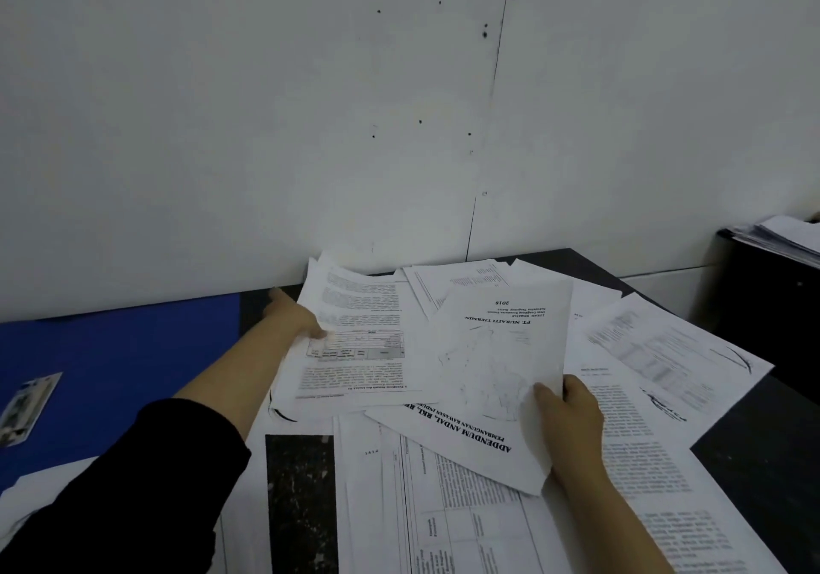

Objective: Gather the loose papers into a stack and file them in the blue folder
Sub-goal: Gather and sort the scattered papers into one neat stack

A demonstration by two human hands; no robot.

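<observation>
Far left: the blue folder point(115, 365) lies flat on the bench point(754, 453), a smooth matte rectangle against the white wall point(266, 107). A small glossy card point(26, 409) rests tilted on its cover. White sheets overlap the folder's near edge.

Left hand point(297, 318): the arm, in a black sleeve point(133, 498), reaches forward across the folder's right edge. The thumb is pressed onto a printed sheet with a table point(355, 342); the frame is blurred here, so whether the other fingers are curled around the sheet's edge cannot be told.

Centre: the loose papers point(443, 507) are spread in an overlapping fan on the dark bench, thin white sheets with black text, ruled tables and one dark speckled photographic print point(299, 498). They are not stacked and lie beside the folder, not in it.

Right hand point(568, 413): thumb on top, fingers underneath, it pinches the corner of a cover page point(497, 351) printed with a large heading and a faint map outline. The page is lifted slightly and bends at the grip.

Far right: further text sheets point(665, 351) overlap toward the bench edge. Beyond, a separate paper pile point(781, 236) sits on a dark cabinet point(772, 307).
</observation>
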